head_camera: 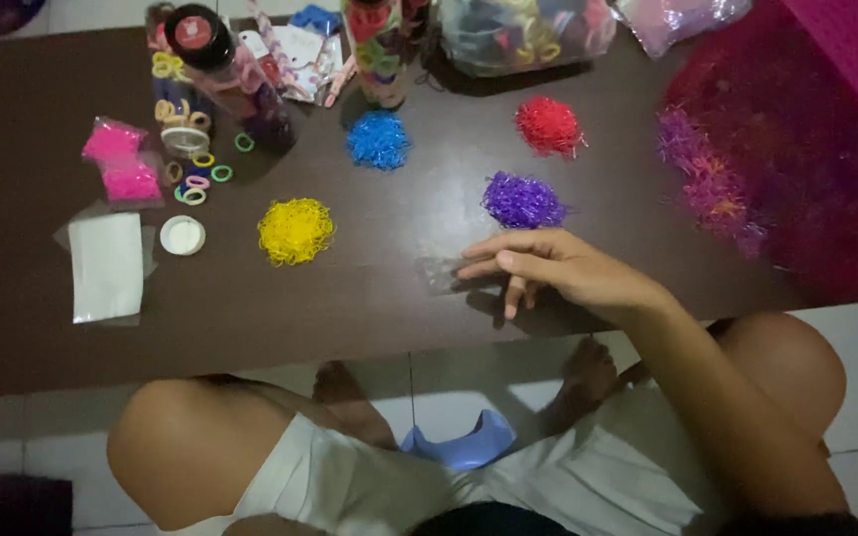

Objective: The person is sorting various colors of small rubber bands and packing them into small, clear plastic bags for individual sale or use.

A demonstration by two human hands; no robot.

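Note:
My right hand [558, 270] reaches over the dark brown table [369, 318], its fingertips resting on a small clear plastic bag [441, 273] that lies flat near the front edge. Just beyond the hand sits a purple pile of tiny elastic bands [521, 201]. Other piles of the same bands lie apart: yellow [295, 230], blue [378, 139] and red [549, 125]. My left hand is out of sight.
At the left lie a white packet [106, 266], a white lid [182, 235], pink band packets [121, 164] and loose hair rings [196, 184] beside a tall clear jar [213, 69]. Bags of hair ties [523, 35] stand at the back. A heap of mixed bands [712, 184] lies by a pink container [846, 60].

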